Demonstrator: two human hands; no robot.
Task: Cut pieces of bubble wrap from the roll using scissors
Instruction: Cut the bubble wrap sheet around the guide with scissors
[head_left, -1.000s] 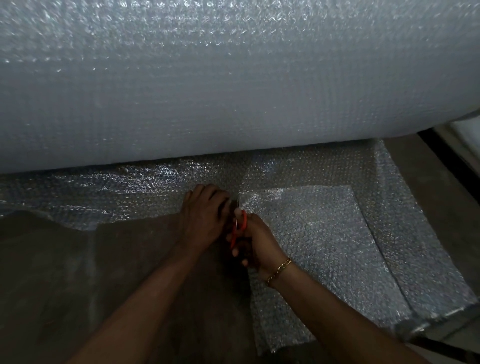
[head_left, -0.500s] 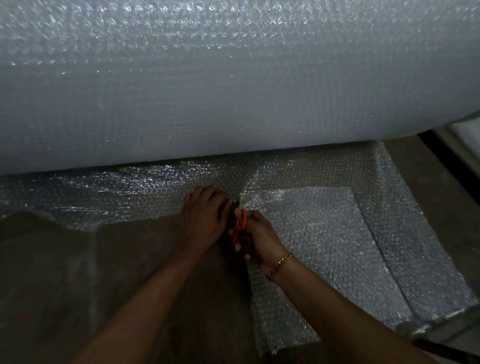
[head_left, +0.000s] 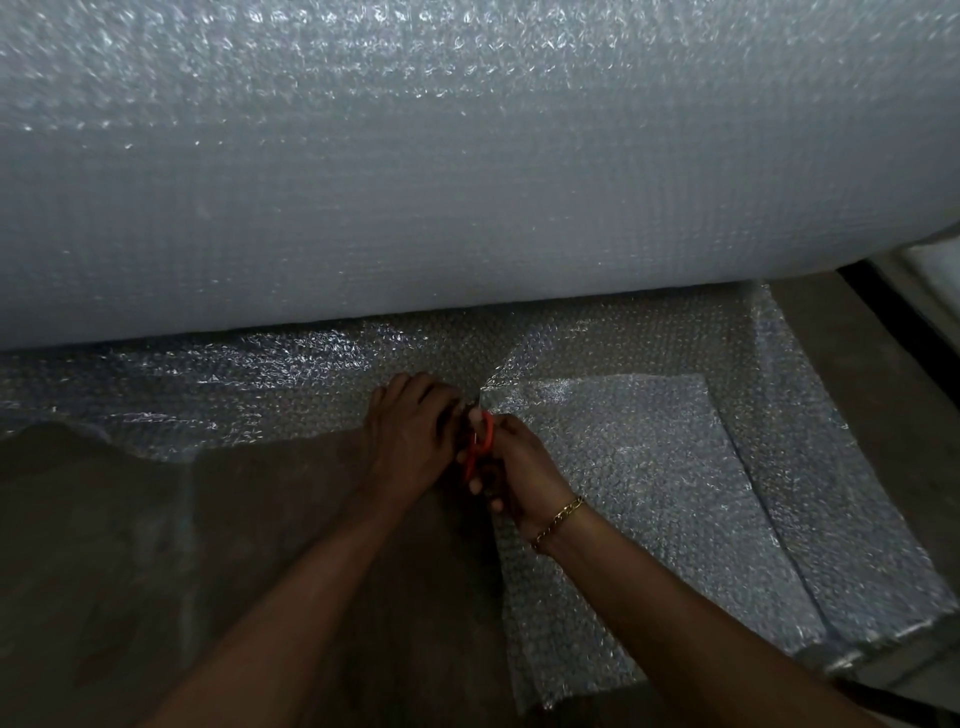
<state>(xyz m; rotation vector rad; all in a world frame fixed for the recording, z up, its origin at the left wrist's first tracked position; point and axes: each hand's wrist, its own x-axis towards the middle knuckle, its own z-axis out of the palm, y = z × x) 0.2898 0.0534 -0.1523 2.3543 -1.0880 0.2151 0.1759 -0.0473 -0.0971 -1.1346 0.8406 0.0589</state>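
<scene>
A huge roll of bubble wrap (head_left: 467, 171) fills the upper half of the view. Its loose sheet (head_left: 291, 379) lies unrolled on the floor below it. My right hand (head_left: 519, 467) grips red-handled scissors (head_left: 480, 447), whose blades point up into the sheet and are mostly hidden. My left hand (head_left: 410, 441) rests on the sheet just left of the cut line, fingers bent over the wrap edge. To the right of the cut a partly cut piece (head_left: 649, 493) lies flat.
Brown floor (head_left: 156, 571) shows at the lower left where wrap is gone. A folded layer of wrap (head_left: 831, 493) runs along the right. A dark strip and pale edge (head_left: 893, 312) border the far right.
Both hands have crept a little toward the roll, and the scissors have moved further along the cut line into the sheet.
</scene>
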